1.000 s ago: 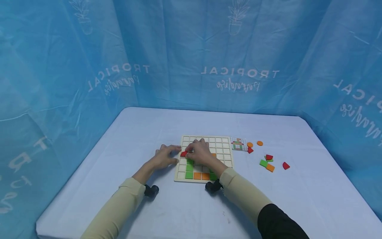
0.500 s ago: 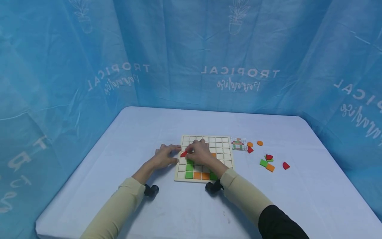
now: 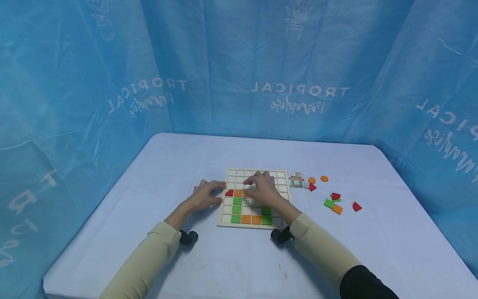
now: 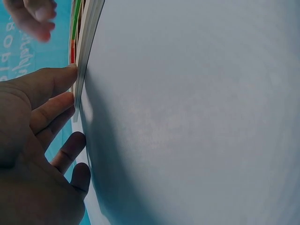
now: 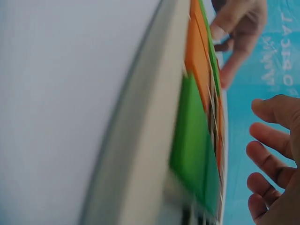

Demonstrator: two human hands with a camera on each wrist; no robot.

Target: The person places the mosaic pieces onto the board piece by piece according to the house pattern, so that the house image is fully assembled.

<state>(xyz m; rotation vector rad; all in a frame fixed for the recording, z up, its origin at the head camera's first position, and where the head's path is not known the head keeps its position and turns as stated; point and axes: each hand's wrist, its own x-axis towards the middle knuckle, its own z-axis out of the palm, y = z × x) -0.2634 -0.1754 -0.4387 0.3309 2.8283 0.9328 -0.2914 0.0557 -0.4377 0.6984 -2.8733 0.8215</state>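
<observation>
A pale gridded board [image 3: 221, 214] lies on the table, with green tiles [image 3: 237, 209] and orange tiles [image 3: 251, 219] in its lower cells. A red piece [image 3: 229, 193] sits in a cell by the left edge, beside an orange tile [image 3: 238, 193]. My left hand [image 3: 203, 196] touches that edge with thumb and fingertips, fingers extended; in the left wrist view the left hand [image 4: 42, 117] rests against the board's side [image 4: 84, 51]. Over the board's middle hovers my right hand [image 3: 264, 190], its thumb and fingers parted; the right hand [image 5: 276, 154] shows nothing between them in the right wrist view.
A small pattern card [image 3: 298, 180] adjoins the board's upper right. Further right lie orange discs [image 3: 324, 178], red pieces [image 3: 357, 206], a green square [image 3: 329, 204] and an orange square [image 3: 337, 209]. Blue curtains hang behind the table.
My right hand has moved right, away from the red piece, uncovering the orange tile beside it. My left hand has stayed at the board's edge.
</observation>
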